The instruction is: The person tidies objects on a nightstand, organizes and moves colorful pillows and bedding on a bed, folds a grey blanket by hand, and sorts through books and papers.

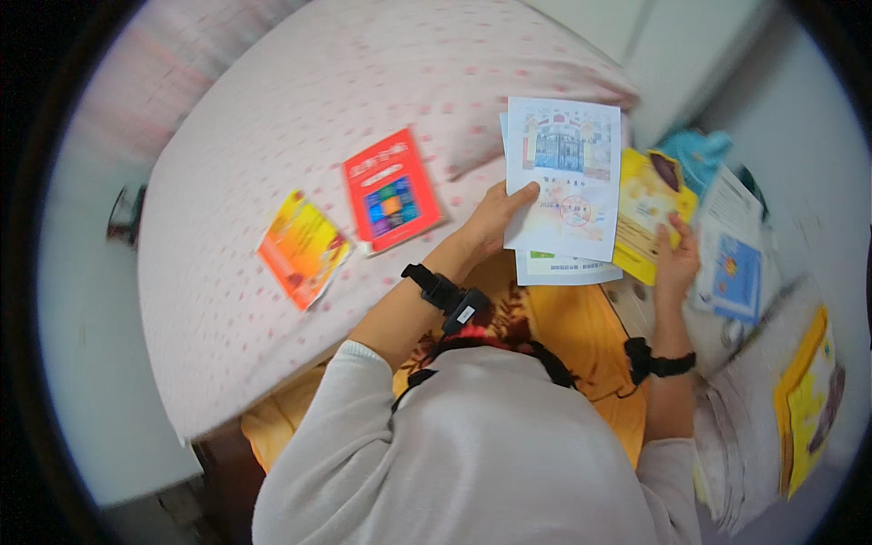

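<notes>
My left hand [501, 212] grips several paper sheets, its thumb lying on the front one. That front sheet [569, 225] bears a printed picture of a gate, some writing and a round red stamp. Behind it, the edge of another sheet [569, 272] sticks out at the bottom. In my right hand [678, 255] is a yellow packet [630, 221] with a dark oblong picture near its top. The packet's left edge meets the right edge of the papers, and my fingers cover part of it.
On the pink-dotted bed cover [272, 129] lie a red booklet [388, 194] and an orange-yellow packet [303, 248]. To my right are a light-blue cloth-like item [695, 160], a blue-and-white printed item [736, 276] and more yellow packets [807, 409]. A white wall or panel [102, 327] stands left.
</notes>
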A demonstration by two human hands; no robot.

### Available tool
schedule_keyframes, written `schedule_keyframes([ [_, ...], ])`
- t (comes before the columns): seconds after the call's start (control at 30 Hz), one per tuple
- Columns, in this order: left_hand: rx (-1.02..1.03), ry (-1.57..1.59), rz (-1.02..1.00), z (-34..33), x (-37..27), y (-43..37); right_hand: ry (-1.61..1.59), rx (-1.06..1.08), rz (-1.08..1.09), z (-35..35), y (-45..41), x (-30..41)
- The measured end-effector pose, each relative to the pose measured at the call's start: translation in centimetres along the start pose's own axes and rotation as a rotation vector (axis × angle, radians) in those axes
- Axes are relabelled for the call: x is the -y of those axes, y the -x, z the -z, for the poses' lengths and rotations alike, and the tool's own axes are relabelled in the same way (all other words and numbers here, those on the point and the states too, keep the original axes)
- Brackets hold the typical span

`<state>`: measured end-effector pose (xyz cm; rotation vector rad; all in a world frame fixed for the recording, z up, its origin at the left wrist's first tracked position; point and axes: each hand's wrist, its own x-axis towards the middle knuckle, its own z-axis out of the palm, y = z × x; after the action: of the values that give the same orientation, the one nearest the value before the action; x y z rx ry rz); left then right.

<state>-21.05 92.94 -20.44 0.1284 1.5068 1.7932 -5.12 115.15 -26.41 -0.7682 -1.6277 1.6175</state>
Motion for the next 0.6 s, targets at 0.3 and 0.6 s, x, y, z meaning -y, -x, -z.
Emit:
schedule_keyframes([
  [0.3, -0.397, -0.130, -0.278, 15.7, -6.3, 5.5, -0.318, 0.241, -0.258, -4.2, 0.2, 0.7],
  [0.6, -0.624, -1.352, -0.552, 14.4, -7.1, 0.8, -0.247, 0.276, -0.326, -7.8, 3.1, -2.4],
])
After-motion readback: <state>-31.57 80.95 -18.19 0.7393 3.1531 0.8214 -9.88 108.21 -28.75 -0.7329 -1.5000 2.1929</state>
